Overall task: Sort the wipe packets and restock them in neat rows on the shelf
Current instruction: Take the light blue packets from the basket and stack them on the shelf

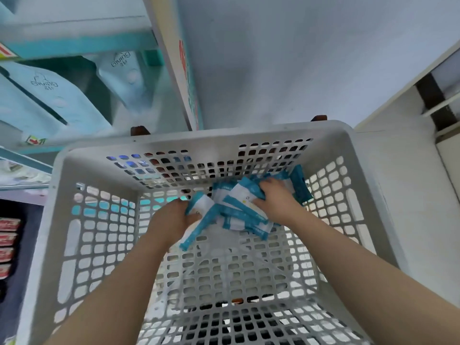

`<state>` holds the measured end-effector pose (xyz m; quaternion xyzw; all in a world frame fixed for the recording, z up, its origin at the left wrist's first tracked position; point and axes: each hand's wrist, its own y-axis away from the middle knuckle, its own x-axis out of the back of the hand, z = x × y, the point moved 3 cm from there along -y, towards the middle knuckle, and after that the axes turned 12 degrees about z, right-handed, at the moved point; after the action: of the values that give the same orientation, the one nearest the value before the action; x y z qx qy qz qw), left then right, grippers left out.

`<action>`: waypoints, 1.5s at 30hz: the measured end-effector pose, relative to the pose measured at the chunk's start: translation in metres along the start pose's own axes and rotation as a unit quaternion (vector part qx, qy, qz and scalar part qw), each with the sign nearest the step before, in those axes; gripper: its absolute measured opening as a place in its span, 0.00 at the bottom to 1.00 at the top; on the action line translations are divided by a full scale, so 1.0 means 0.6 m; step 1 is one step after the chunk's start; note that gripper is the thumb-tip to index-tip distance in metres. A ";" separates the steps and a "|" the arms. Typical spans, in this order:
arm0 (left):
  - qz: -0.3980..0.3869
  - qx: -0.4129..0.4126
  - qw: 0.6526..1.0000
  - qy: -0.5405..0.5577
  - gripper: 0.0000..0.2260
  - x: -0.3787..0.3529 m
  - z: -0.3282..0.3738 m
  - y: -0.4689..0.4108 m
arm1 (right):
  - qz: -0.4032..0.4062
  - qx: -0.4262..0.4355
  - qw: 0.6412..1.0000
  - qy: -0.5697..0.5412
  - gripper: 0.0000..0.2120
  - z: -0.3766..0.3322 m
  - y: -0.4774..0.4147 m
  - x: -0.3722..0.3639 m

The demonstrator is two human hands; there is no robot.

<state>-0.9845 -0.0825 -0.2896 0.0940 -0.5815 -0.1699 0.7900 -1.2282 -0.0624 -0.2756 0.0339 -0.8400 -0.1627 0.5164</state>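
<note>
Several white-and-teal wipe packets (239, 210) lie heaped at the far end of a white perforated basket (99, 245). My left hand (174, 217) grips one packet at the pile's left side. My right hand (276, 197) presses down on the pile's right side, fingers curled over several packets. Both forearms reach down into the basket. Packets under my hands are partly hidden.
A teal shelf (82, 43) at the upper left holds large pale blue packs (47, 95). Red items (8, 235) sit on a lower shelf at the far left. A white unit (398, 115) stands to the right, with pale floor (286, 58) beyond the basket.
</note>
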 end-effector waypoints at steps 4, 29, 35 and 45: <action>0.025 0.095 0.986 0.135 0.13 0.010 -0.020 0.011 | -0.026 -0.005 0.999 -0.022 0.12 -0.022 -0.016 -0.025; -0.050 -0.025 0.991 0.122 0.22 -0.044 0.068 -0.028 | -0.014 -0.149 0.973 -0.176 0.05 0.021 0.073 0.080; 0.038 0.109 0.947 0.298 0.23 0.104 0.018 0.079 | -0.103 -0.082 0.966 -0.221 0.05 -0.078 0.087 0.096; 0.241 0.131 0.835 0.478 0.13 0.363 -0.234 0.332 | -0.109 0.140 0.927 -0.329 0.06 -0.494 0.163 0.131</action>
<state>-0.7612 0.0127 -0.0707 0.1226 -0.1530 0.1696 0.9658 -0.9931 -0.0583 -0.0556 0.1421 -0.9681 -0.1008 0.1802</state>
